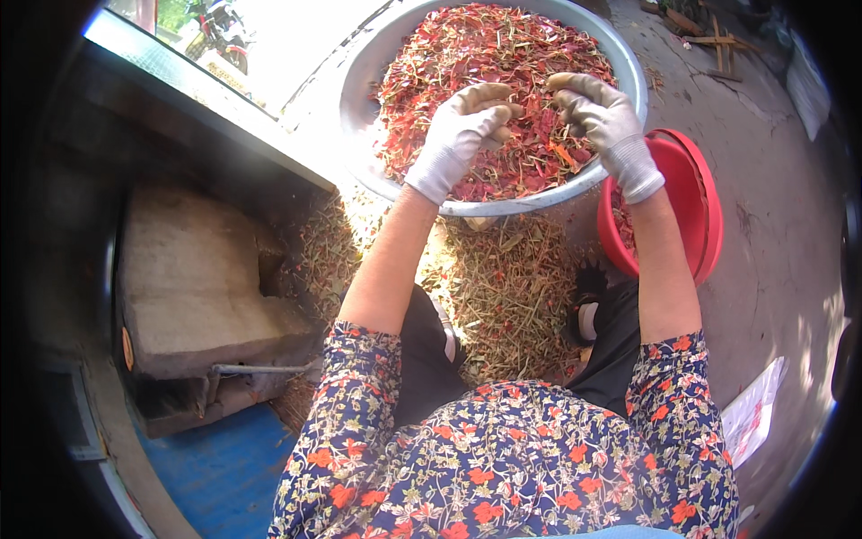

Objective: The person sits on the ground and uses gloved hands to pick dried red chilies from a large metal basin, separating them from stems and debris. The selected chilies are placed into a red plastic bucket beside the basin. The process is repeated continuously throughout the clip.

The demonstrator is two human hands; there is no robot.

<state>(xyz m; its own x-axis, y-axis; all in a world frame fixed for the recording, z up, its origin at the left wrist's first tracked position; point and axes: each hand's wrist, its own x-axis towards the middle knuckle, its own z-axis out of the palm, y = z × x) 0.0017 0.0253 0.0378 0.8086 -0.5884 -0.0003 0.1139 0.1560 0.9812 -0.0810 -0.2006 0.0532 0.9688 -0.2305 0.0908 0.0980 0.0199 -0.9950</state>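
Note:
A wide grey basin [636,84] holds a heap of broken dried red chili peppers [495,50] mixed with pale stems. Both of my hands, in whitish gloves with soiled fingertips, are over its near half, a short gap apart. My left hand [465,128] has curled fingers, its thumb close to them. Across from it, my right hand [603,121] has its index finger stretched out and the others bent. Whether either holds a small piece cannot be made out. Beside my right wrist stands a red plastic bucket [693,215] with chili pieces [623,219] inside, partly hidden by my forearm.
Stems and scraps [512,296] cover the ground between my feet. To the left are a block-like slab [195,276] and a blue sheet [215,465]. A white printed bag [754,414] lies at right; wooden pieces [724,47] lie far right. A motorcycle [222,37] is outside.

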